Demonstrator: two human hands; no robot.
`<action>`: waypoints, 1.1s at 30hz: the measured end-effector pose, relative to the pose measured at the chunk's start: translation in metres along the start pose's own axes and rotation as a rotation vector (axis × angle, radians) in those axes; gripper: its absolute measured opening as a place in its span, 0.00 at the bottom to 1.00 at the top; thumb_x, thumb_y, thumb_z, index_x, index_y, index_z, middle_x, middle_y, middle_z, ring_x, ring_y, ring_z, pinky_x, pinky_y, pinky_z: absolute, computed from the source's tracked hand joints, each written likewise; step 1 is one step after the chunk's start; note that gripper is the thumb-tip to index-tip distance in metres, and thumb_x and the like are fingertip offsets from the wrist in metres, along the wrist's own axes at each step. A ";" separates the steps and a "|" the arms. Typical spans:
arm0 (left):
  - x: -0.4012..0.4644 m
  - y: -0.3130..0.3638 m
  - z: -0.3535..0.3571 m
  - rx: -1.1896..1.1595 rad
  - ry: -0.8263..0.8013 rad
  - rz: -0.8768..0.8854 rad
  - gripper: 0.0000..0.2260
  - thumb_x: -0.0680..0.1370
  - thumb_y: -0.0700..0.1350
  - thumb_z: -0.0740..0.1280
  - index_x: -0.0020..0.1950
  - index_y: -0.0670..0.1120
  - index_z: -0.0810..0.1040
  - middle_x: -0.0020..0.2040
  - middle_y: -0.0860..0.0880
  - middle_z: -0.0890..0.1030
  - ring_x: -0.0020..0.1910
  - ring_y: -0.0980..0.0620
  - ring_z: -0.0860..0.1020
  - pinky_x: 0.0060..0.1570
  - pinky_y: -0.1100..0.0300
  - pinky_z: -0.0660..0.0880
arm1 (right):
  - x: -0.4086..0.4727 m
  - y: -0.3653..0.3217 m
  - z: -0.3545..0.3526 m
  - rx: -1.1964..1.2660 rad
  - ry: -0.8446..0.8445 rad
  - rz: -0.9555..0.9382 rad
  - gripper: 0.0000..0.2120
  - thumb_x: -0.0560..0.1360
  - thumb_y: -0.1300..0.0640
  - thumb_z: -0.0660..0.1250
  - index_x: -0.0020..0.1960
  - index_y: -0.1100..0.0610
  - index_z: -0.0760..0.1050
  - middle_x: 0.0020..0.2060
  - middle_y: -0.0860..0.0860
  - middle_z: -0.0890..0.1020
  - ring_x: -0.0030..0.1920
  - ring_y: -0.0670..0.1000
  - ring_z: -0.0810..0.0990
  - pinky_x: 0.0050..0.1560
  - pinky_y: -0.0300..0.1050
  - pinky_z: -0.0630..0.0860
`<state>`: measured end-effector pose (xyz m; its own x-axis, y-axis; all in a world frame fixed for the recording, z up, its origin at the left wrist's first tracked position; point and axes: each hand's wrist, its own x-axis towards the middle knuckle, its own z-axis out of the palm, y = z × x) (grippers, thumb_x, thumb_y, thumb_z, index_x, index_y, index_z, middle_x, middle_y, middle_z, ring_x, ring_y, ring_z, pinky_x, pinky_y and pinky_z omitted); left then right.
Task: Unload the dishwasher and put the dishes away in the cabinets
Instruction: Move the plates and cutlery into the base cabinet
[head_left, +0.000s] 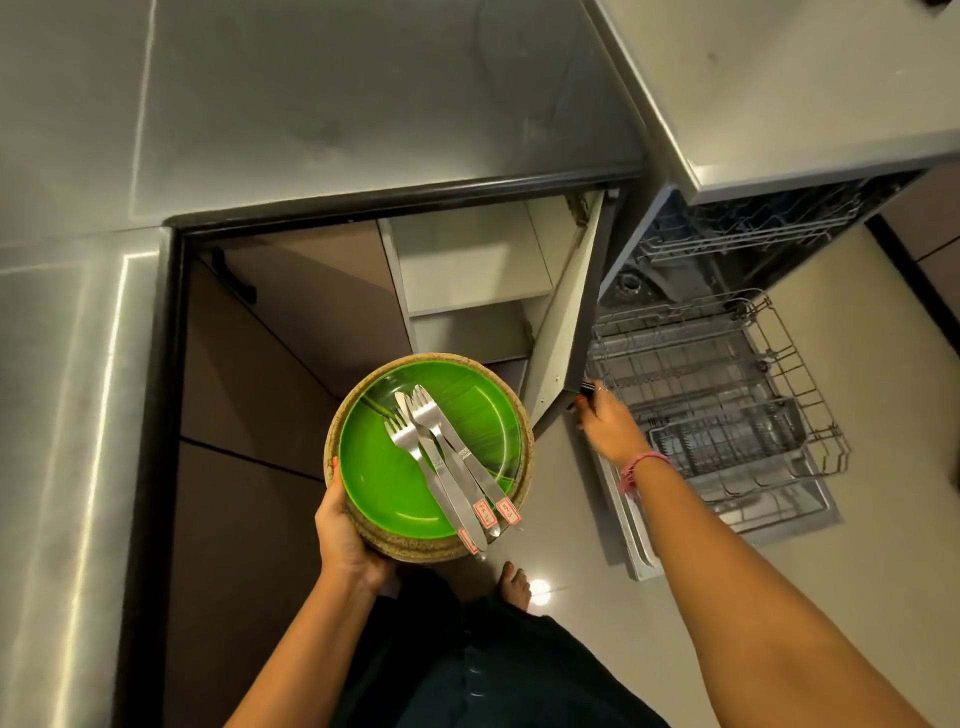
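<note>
The left hand (345, 540) curls its grip under round speckled plates (511, 415), glossy green plate (395, 467) on top bearing steel cutlery (447, 467). The right hand (608, 421) pinches the cabinet door (563, 322) handle (584, 391).

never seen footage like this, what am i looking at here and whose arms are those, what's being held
There is one picture, from a wide-angle camera worn on a person's head, looking down, so the arms are the wearer's own; no robot is involved. The left hand holds a stack of plates from below: a green plate on a tan plate. On top lie two forks and a knife, with red-lettered labels on the handles. The right hand has its grip on the handle of an open cabinet door, with bare white shelves inside. To the right, the dishwasher is open, its lower rack pulled out over the floor. The grey surface above is the countertop.
</note>
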<state>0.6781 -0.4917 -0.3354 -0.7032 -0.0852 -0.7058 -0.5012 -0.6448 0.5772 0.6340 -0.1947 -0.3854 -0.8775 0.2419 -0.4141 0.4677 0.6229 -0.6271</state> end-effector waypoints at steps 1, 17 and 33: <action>-0.002 -0.006 0.003 0.007 0.006 0.015 0.11 0.80 0.48 0.58 0.51 0.48 0.79 0.40 0.48 0.85 0.39 0.50 0.83 0.34 0.56 0.80 | -0.002 0.008 -0.007 -0.022 0.027 0.011 0.13 0.81 0.58 0.54 0.63 0.60 0.69 0.54 0.60 0.79 0.53 0.60 0.78 0.47 0.45 0.69; -0.032 -0.056 0.025 -0.001 -0.011 0.024 0.11 0.79 0.51 0.58 0.52 0.51 0.79 0.41 0.50 0.84 0.41 0.51 0.83 0.39 0.55 0.79 | -0.016 0.068 -0.072 0.111 0.209 0.138 0.25 0.75 0.73 0.56 0.70 0.60 0.62 0.58 0.59 0.77 0.56 0.60 0.76 0.55 0.47 0.71; -0.036 -0.067 0.036 -0.031 0.020 0.020 0.12 0.78 0.52 0.60 0.48 0.50 0.82 0.42 0.48 0.84 0.47 0.46 0.80 0.49 0.49 0.76 | -0.035 0.087 -0.078 0.320 0.410 0.152 0.39 0.73 0.67 0.67 0.77 0.56 0.50 0.69 0.57 0.69 0.66 0.56 0.71 0.59 0.42 0.66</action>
<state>0.7188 -0.4175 -0.3340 -0.7026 -0.1139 -0.7024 -0.4706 -0.6660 0.5787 0.6973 -0.0907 -0.3738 -0.7373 0.6216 -0.2646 0.5450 0.3160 -0.7766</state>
